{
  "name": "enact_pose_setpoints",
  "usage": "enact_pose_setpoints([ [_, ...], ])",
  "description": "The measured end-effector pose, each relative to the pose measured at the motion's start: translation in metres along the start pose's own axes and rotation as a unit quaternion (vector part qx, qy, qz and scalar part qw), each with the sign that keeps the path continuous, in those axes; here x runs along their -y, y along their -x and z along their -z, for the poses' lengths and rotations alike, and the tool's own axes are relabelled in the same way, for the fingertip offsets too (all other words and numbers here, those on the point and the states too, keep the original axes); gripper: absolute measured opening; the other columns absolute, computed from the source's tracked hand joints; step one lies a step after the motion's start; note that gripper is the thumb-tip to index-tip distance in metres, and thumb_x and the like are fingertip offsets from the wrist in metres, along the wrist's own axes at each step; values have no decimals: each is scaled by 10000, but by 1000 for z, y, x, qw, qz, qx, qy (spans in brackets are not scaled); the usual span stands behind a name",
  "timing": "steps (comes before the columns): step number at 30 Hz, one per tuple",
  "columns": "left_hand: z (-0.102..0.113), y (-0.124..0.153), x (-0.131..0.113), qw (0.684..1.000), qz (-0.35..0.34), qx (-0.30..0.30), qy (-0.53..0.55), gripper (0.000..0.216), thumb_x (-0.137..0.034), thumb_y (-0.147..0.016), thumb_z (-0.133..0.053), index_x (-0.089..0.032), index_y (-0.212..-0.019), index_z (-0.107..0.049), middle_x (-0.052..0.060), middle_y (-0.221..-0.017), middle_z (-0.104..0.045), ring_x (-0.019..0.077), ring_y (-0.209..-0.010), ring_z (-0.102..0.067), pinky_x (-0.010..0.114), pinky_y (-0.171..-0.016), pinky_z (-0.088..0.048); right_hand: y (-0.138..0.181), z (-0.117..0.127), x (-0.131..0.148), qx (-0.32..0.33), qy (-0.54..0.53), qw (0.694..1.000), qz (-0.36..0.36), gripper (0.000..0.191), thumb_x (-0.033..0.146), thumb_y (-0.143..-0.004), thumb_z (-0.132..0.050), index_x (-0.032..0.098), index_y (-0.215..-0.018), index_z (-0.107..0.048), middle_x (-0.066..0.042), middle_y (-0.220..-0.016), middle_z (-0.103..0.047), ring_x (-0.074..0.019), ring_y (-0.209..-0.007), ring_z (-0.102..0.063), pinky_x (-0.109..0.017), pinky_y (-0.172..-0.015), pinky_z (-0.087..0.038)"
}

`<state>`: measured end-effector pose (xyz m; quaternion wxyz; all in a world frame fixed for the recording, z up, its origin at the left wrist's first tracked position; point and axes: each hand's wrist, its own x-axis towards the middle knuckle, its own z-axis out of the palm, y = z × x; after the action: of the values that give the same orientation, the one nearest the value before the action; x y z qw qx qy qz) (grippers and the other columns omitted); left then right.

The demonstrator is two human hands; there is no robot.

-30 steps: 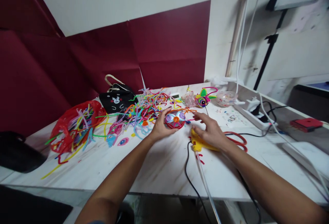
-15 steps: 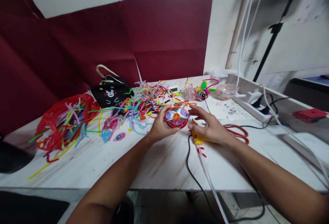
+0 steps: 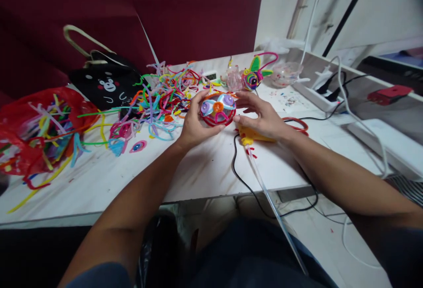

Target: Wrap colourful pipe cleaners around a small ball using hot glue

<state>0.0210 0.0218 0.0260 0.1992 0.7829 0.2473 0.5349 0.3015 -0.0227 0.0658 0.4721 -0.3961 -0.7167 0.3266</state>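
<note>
Between my hands is a round pipe-cleaner face [image 3: 218, 108] with purple eyes, an orange nose and a red rim, raised slightly over the white table. My left hand [image 3: 194, 122] grips its left side, thumb along the lower edge and fingers behind. On its right edge rest the thumb and fingertips of my right hand [image 3: 259, 114]; some of those fingers are hidden. Below the right hand lies a yellow glue gun [image 3: 246, 136], partly covered by it, with a long clear glue stick [image 3: 269, 195] reaching past the table edge.
A red plastic bag [image 3: 20, 107] of pipe cleaners, a black bag [image 3: 105, 80] and a heap of pipe cleaners [image 3: 172, 91] are on the left. Behind stands a colourful pipe-cleaner figure [image 3: 253, 78]. A power strip [image 3: 317, 96] and black cord [image 3: 236, 164] lie rightward.
The view has tilted down and shifted right. My right fingertips have closed in on the face's right edge, where a small gap showed before. My left hand keeps its grip.
</note>
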Motion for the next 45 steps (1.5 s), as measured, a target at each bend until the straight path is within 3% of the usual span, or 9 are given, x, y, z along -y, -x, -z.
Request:
enact_pose_setpoints([
  [5, 0, -1, -3, 1000, -27, -3, 3, 1190, -727, -814, -1047, -330, -1775, -467, 155, -1787, -586, 422, -1680, -626, 558, -1372, -570, 2, 0, 0, 16, 5, 1000, 9, 1052, 834, -766, -1015, 287, -1625, -751, -151, -1517, -842, -408, -1450, -776, -588, -1221, -619],
  [12, -3, 2, -4, 1000, -2, -3, -10, 1197, -712, -823, -1051, -311, -1778, -450, 169, -1796, -584, 431, -1713, -579, 571, -1388, -549, 4, 1, 0, 24, 15, 999, 37, 1004, 812, -808, -1003, 345, -1655, -732, -131, -1552, -837, -412, -1469, -766, -610, -1228, -607],
  [18, -3, 5, -13, 999, 38, 3, -25, 1190, -551, -837, -1095, -226, -1769, -431, 214, -1832, -557, 436, -1741, -532, 550, -1416, -506, 5, 1, -3, 15, 26, 998, 49, 953, 773, -851, -982, 357, -1669, -724, -122, -1569, -838, -407, -1460, -775, -614, -1229, -609],
  [24, -7, 5, -18, 998, 55, 5, -14, 1213, -603, -795, -1090, -293, -1780, -452, 175, -1823, -575, 432, -1735, -568, 568, -1405, -526, 7, 0, -4, 18, 40, 997, 63, 937, 697, -873, -979, 345, -1698, -707, -125, -1632, -808, -414, -1462, -775, -613, -1202, -630],
  [29, -8, 8, -22, 998, 63, 15, -7, 1148, -625, -848, -1048, -244, -1761, -464, 203, -1810, -590, 433, -1714, -584, 549, -1412, -523, 9, -2, 4, 21, 40, 997, 55, 936, 673, -876, -978, 328, -1705, -714, -110, -1653, -802, -425, -1494, -766, -595, -1228, -638],
  [32, -9, 11, -23, 999, 51, 2, 5, 1111, -670, -836, -1034, -261, -1719, -498, 192, -1777, -612, 435, -1684, -616, 598, -1406, -534, 11, -3, 7, 29, 45, 997, 48, 963, 693, -888, -965, 291, -1722, -699, -142, -1674, -786, -448, -1514, -757, -641, -1266, -625],
  [36, -9, 15, -25, 996, 92, -6, 17, 1104, -625, -804, -1055, -306, -1717, -521, 179, -1756, -633, 427, -1680, -623, 609, -1413, -532, 12, -3, 8, 43, 57, 997, 34, 1014, 631, -870, -981, 231, -1747, -666, -205, -1674, -776, -489, -1543, -745, -704, -1312, -602],
  [41, -8, 18, -26, 995, 100, -11, 4, 1093, -616, -789, -1056, -310, -1701, -537, 178, -1751, -639, 431, -1667, -635, 630, -1413, -531, 12, -6, 13, 40, 46, 998, 28, 979, 597, -829, -1023, 272, -1695, -703, -191, -1644, -797, -516, -1543, -748, -734, -1328, -595],
  [45, -9, 21, -26, 997, 81, -10, -1, 1041, -605, -833, -1046, -319, -1697, -542, 177, -1756, -641, 444, -1676, -626, 670, -1440, -497, 13, -12, 19, 42, 29, 998, 24, 923, 598, -808, -1041, 292, -1630, -754, -166, -1540, -855, -511, -1438, -811, -693, -1240, -668],
])
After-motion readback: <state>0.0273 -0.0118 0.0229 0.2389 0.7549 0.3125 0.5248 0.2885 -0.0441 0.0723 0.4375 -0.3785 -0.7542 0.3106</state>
